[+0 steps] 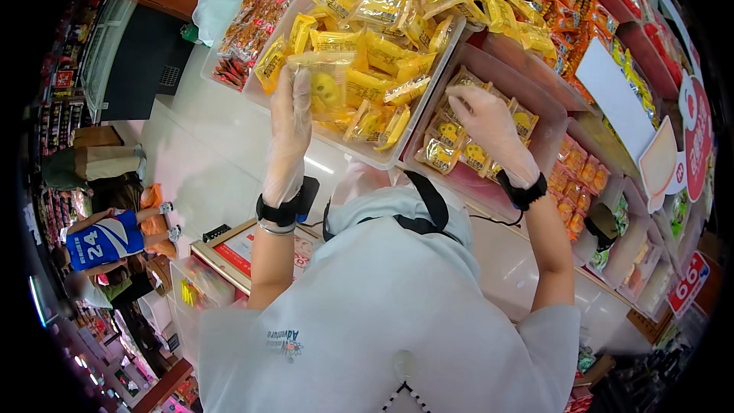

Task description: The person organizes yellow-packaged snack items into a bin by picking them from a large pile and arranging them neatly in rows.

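Note:
My left hand [292,106], in a clear plastic glove, grips a clear packet [328,83] with a yellow, dark-spotted snack inside. It holds the packet upright over a translucent plastic bin [395,152] heaped with yellow-wrapped snacks [367,89]. My right hand [487,120], gloved the same way, is over the neighbouring bin [536,92]. Beneath it lie small square packets [449,132] with yellow snacks, set in rows. Its fingers are curled; whether they pinch anything is hidden. Each wrist wears a black strap.
Bins of orange packets [573,183] and other wrapped sweets [565,6] line the right side. A bin of reddish-brown packets [255,23] stands at the left, near a white plastic bag [223,3]. People, one in a blue jersey [106,241], are on the tiled floor [200,120].

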A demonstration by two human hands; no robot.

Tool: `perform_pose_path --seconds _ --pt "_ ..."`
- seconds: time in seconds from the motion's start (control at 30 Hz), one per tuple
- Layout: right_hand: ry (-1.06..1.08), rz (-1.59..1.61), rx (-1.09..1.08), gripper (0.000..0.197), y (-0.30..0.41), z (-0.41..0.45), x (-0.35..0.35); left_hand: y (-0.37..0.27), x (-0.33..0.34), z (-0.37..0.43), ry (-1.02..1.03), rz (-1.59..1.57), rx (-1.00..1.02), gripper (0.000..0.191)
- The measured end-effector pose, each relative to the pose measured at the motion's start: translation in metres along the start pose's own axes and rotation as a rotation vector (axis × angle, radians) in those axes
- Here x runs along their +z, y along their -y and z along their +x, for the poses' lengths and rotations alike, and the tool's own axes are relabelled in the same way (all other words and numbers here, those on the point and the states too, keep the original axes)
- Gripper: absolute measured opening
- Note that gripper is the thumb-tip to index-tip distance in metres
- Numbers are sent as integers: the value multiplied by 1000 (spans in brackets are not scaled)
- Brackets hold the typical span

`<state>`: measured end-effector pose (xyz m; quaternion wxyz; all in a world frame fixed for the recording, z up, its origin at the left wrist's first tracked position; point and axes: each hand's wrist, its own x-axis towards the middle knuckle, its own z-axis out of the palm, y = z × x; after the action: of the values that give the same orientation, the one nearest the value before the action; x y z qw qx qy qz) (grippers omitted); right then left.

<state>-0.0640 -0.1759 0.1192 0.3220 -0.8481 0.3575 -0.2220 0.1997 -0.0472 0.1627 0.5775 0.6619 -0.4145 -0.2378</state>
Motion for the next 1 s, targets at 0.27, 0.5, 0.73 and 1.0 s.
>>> perform_pose_path --seconds 0.27,0.5,0.73,1.0 --pt "322 556 169 58 81 5 -17 -19 49 -12 46 -258 -2 43" --pt "-73 570 10 51 62 3 -2 -30 51 -26 324 -290 -202 39" --pt "-54 320 228 33 16 -9 -45 -9 43 -21 326 415 273 43" --pt "606 -258 316 32 -104 -68 9 38 37 -14 105 689 503 42"
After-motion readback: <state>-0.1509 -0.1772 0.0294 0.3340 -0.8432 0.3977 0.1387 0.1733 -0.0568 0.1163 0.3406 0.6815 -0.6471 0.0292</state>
